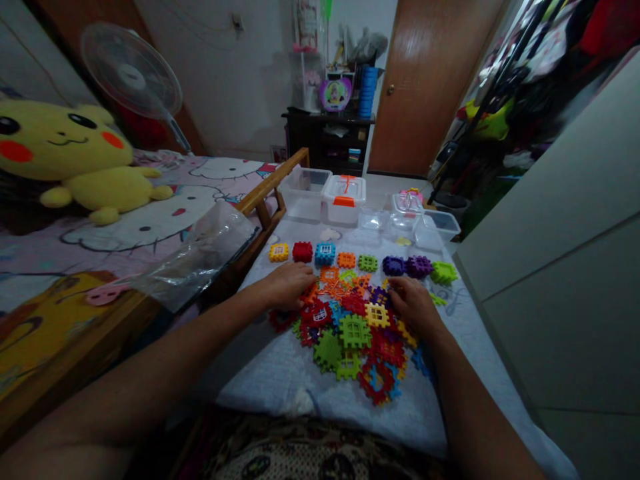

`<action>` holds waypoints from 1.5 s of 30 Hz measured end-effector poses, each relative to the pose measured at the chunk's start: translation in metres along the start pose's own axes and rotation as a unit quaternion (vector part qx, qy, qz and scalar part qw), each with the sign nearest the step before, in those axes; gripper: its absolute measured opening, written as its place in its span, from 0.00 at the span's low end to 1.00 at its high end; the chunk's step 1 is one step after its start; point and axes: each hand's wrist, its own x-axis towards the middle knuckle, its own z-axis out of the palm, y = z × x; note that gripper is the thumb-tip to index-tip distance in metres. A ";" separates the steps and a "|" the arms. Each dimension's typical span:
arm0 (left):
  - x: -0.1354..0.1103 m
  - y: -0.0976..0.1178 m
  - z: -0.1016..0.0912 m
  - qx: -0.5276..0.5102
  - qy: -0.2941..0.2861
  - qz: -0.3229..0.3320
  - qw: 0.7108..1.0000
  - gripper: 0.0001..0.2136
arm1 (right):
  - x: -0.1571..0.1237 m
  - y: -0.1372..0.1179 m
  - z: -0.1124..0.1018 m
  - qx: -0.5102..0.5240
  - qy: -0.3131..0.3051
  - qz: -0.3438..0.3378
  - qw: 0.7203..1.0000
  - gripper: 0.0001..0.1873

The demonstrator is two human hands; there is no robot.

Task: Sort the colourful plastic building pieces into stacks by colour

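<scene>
While both hands rest at the far part of the heap, its interlocking plastic pieces (351, 313) lie between them and spread back toward the person's body. The left hand (290, 287) is bent palm-down, fingers curled in against orange and red pieces at the heap's edge; whether it has hold of one cannot be told, since the fingertips are hidden. Opposite it, the right hand (414, 303) has its fingers partly bent beside purple and yellow pieces, and its grip is likewise unclear.

Nearer the body than either grip lie a green window piece (355, 331), a yellow window piece (377, 315) and a solid green piece (327, 351), overlapping others. Just beyond the left fingers sit a red stack (302, 252) and a blue stack (325, 253); beyond the right hand are a purple stack (419, 267) and a lime stack (444, 273). Farther out past both hands, clear boxes (307, 193) stand on the cloth-covered table (265, 387).

Judging by their look, the pieces should be light and fairly stiff, smooth enough to slide over one another, and not very fragile, though thin window bars may flex. The notched rims look likely to snag on neighbours. A pinch on two opposite toothed edges seems the surest hold; pressing on the openwork middle seems less sound.
</scene>
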 end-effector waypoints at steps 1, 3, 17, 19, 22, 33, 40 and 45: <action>0.000 0.000 0.000 0.001 0.000 0.002 1.000 0.14 | 0.000 0.000 0.000 -0.002 -0.001 -0.001 1.000 0.14; 0.000 0.000 0.000 0.002 0.000 0.004 1.000 0.14 | 0.000 0.000 0.000 -0.004 -0.002 -0.004 1.000 0.14; 0.010 0.008 -0.039 -0.015 0.057 -0.021 0.998 0.14 | 0.000 0.001 0.000 0.005 0.002 -0.010 1.000 0.14; 0.026 0.012 -0.049 -0.009 0.077 -0.020 0.997 0.14 | 0.000 0.001 0.000 0.005 0.004 -0.009 1.000 0.14; 0.060 0.015 -0.060 0.011 0.092 -0.010 0.996 0.15 | 0.000 0.001 0.000 0.008 0.000 -0.003 1.000 0.14; 0.148 0.013 -0.060 0.041 -0.017 -0.064 0.997 0.17 | 0.000 -0.001 0.000 0.013 -0.001 -0.001 1.000 0.13; 0.152 0.009 -0.046 0.027 -0.047 -0.094 0.994 0.13 | -0.001 -0.003 0.000 0.022 0.003 -0.005 1.000 0.13; 0.150 0.011 -0.043 0.012 -0.045 -0.095 0.994 0.11 | -0.001 -0.004 -0.002 0.017 -0.004 0.001 1.000 0.13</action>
